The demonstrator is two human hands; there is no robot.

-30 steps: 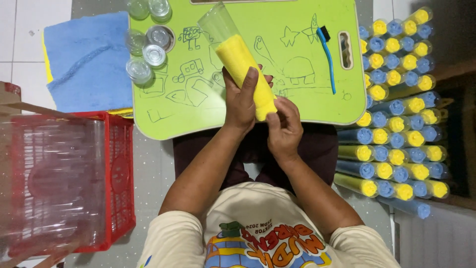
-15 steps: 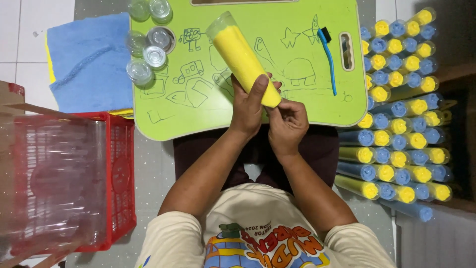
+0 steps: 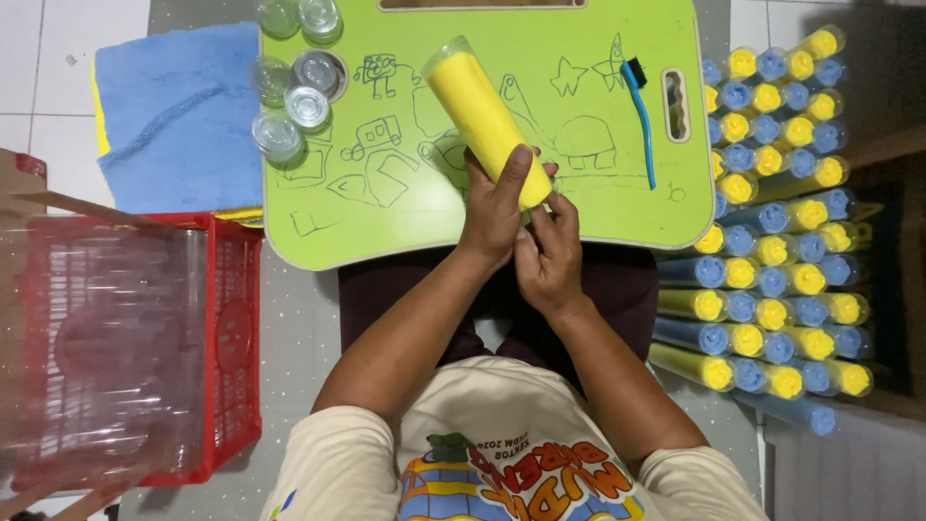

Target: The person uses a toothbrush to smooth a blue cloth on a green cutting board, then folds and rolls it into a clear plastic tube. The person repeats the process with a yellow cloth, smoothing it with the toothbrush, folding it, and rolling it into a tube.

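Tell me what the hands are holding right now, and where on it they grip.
A yellow tube is held at its near end: the left hand wraps around it, and the right hand meets that same end from below.

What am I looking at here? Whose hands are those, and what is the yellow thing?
The picture comes from a camera worn on a person's head, looking down, so you see that person's own arms and lap. The left hand wraps around a clear tube with yellow filling, tilted over a small green table with doodles drawn on it. The right hand touches the tube's near end. On the table lie a blue brush and some clear round caps. Beside the table on the right is a stack of yellow and blue tubes. On the left are a blue cloth and a red basket with clear plastic in front of it.
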